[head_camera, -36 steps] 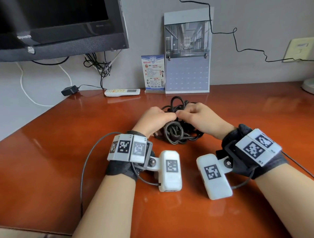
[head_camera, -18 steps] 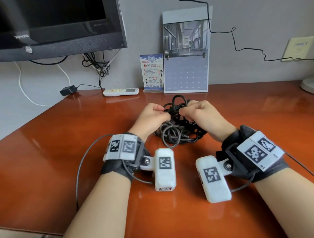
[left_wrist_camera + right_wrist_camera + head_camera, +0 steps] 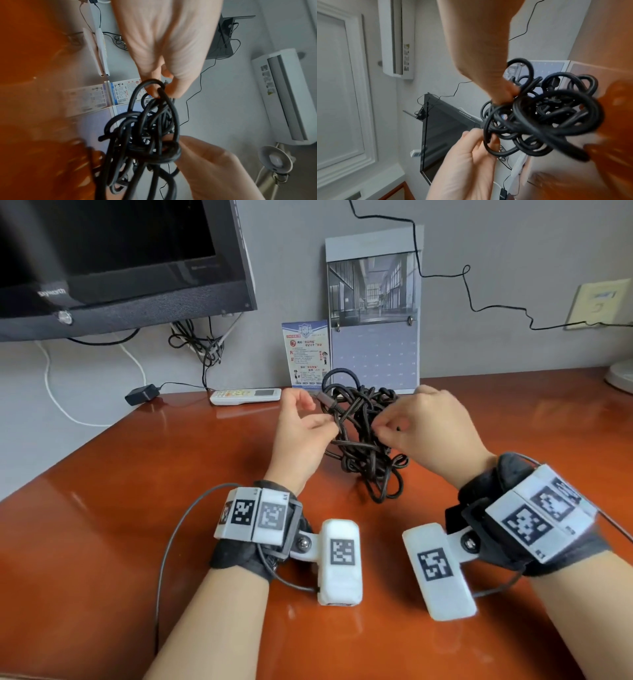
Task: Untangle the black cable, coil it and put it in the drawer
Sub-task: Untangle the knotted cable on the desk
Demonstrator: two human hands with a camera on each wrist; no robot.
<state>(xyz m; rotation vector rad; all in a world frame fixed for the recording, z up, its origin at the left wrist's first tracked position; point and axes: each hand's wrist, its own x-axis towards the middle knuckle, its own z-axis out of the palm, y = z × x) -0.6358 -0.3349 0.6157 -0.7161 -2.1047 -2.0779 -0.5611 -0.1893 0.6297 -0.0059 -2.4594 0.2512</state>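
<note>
The black cable (image 3: 363, 440) is a tangled knot of loops, held up over the orange-brown table (image 3: 102, 542) with its lowest loops near the surface. My left hand (image 3: 322, 419) pinches one strand at the knot's left side, just below a grey plug end (image 3: 325, 398). From the right, my right hand (image 3: 385, 426) pinches the bundle with curled fingers. In the left wrist view the left fingers (image 3: 154, 92) hold a loop of the cable (image 3: 150, 135). In the right wrist view the right fingertips (image 3: 503, 93) grip the cable (image 3: 539, 119). No drawer is in view.
At the back of the table stand a calendar (image 3: 373, 313) and a blue card (image 3: 305, 354), with a white remote (image 3: 245, 396) and a black adapter (image 3: 140, 394) to the left. A dark monitor (image 3: 120, 268) hangs at top left. A white base (image 3: 620, 374) sits far right.
Both hands have lifted the tangle off the table and drawn slightly apart. The left hand now holds a single strand, and the plug end sticks out near it.
</note>
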